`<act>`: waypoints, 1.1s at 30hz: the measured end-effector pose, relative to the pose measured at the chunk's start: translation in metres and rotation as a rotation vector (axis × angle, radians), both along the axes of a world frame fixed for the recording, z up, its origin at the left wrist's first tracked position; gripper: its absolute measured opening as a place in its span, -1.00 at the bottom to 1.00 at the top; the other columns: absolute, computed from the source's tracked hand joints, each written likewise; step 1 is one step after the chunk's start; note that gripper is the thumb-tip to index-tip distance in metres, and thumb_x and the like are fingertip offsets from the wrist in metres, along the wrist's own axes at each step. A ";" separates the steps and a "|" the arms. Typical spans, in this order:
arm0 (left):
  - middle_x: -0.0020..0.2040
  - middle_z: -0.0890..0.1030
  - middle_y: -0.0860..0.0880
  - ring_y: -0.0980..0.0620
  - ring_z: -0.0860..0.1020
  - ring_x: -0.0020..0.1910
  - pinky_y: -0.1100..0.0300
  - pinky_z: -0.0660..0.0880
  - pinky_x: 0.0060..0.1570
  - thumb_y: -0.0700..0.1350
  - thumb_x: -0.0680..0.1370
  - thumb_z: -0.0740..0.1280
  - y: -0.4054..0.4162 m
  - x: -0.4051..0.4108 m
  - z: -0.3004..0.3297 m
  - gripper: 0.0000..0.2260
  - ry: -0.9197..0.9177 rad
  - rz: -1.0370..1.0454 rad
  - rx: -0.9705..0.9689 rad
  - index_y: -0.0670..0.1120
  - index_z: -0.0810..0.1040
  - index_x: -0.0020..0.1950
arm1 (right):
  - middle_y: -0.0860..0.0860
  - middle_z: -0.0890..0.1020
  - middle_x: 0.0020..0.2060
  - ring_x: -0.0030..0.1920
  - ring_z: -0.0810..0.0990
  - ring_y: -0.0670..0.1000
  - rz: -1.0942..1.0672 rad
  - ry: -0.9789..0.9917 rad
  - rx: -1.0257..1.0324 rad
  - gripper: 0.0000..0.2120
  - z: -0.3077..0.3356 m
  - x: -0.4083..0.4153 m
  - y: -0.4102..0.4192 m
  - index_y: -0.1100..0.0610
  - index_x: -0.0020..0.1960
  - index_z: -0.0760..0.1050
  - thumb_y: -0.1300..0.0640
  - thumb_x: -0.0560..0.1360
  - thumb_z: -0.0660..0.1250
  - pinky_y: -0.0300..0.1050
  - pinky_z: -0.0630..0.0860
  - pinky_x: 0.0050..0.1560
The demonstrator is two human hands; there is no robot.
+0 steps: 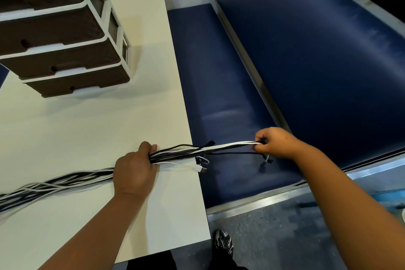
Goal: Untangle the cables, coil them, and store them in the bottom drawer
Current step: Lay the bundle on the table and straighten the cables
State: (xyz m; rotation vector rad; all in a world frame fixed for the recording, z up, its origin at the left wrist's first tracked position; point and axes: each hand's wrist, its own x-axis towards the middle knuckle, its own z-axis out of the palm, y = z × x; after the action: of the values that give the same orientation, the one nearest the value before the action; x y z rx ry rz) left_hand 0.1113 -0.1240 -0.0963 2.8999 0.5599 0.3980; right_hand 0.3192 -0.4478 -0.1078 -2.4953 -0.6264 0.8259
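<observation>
Cables [179,153] stretched left-right across table [87,127] — left hand [133,171], right hand [274,142] fingers gripping bundle.

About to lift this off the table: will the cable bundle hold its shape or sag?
Likely floppy: the cable bundle snakes limply across the table. Loose plug ends droop past the left hand, so strands may slip apart. Probably light.

cream worktop beside a blue padded bench

the pale worktop [92,129] runs along a dark blue bench seat [221,103] with a matching padded backrest [317,55], both edged in pale trim. below lies a grey speckled floor [274,239], met by a metal strip [258,203] at the bench base. soft light glosses the upholstery.
</observation>
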 end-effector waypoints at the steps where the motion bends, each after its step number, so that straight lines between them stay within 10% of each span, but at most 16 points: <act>1: -0.56 0.42 -0.09 -0.19 0.40 -0.57 0.19 0.20 -0.48 -0.02 0.54 0.15 0.000 0.000 0.000 -0.79 0.011 0.003 0.000 -0.12 0.44 -0.18 | -0.01 0.62 -0.37 -0.34 0.61 0.00 0.024 -0.036 -0.043 -0.85 0.003 0.002 0.001 -0.05 -0.31 0.51 -0.03 0.41 0.39 -0.04 0.55 -0.27; 8: -0.55 0.44 -0.08 -0.14 0.36 -0.57 0.20 0.19 -0.46 -0.09 0.46 0.22 0.001 -0.001 0.001 -0.88 0.018 0.016 -0.022 -0.12 0.48 -0.14 | 0.00 0.58 -0.23 -0.18 0.55 0.07 0.026 -0.298 -0.204 -0.89 0.026 0.022 0.006 0.03 -0.15 0.45 0.01 0.49 0.29 -0.03 0.43 -0.16; 12: -0.53 0.47 -0.08 -0.19 0.44 -0.54 0.19 0.20 -0.45 -0.11 0.42 0.23 0.000 -0.001 0.002 -0.87 0.025 0.014 -0.036 -0.12 0.50 -0.11 | 0.04 0.58 -0.35 -0.28 0.56 0.05 0.012 -0.165 -0.272 -0.57 0.029 0.030 0.002 0.10 -0.24 0.50 -0.28 0.42 0.37 0.00 0.42 -0.20; 23: -0.54 0.45 -0.10 -0.20 0.44 -0.54 0.19 0.21 -0.47 -0.08 0.46 0.21 0.000 0.000 0.002 -0.87 0.021 0.027 -0.028 -0.13 0.48 -0.15 | 0.06 0.56 -0.38 -0.34 0.51 0.08 -0.220 -0.231 -0.159 -0.70 0.033 0.047 -0.051 0.07 -0.31 0.43 -0.07 0.46 0.42 -0.07 0.38 -0.34; 26: -0.55 0.45 -0.10 -0.21 0.43 -0.54 0.17 0.22 -0.47 -0.06 0.49 0.21 0.000 0.000 0.001 -0.85 0.023 0.027 -0.032 -0.13 0.46 -0.16 | 0.06 0.64 -0.08 -0.11 0.57 0.06 -0.189 -0.091 -0.213 -0.89 0.015 0.044 -0.051 0.02 -0.08 0.48 0.08 0.48 0.42 -0.04 0.51 -0.12; 29: -0.54 0.45 -0.10 -0.21 0.45 -0.54 0.18 0.21 -0.47 -0.06 0.48 0.22 -0.001 0.000 0.003 -0.86 0.025 0.037 -0.038 -0.12 0.47 -0.15 | 0.09 0.48 0.33 0.23 0.51 0.16 -0.093 0.058 -0.363 -0.50 0.003 0.033 -0.037 -0.05 0.37 0.36 0.33 0.51 0.22 0.04 0.50 0.20; 33: -0.53 0.46 -0.11 -0.22 0.46 -0.53 0.17 0.24 -0.48 -0.04 0.51 0.21 -0.002 0.000 0.004 -0.84 0.035 0.048 -0.032 -0.11 0.45 -0.16 | 0.02 0.48 0.36 0.31 0.49 0.07 -0.024 -0.019 -0.060 -0.53 0.010 0.005 0.020 0.00 0.40 0.38 0.30 0.54 0.20 -0.04 0.45 0.27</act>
State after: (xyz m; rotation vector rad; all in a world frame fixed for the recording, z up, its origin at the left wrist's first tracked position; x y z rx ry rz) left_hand 0.1117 -0.1261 -0.0928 2.8726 0.6369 0.3427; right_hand 0.3241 -0.4282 -0.0983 -2.5626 -0.5854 0.8244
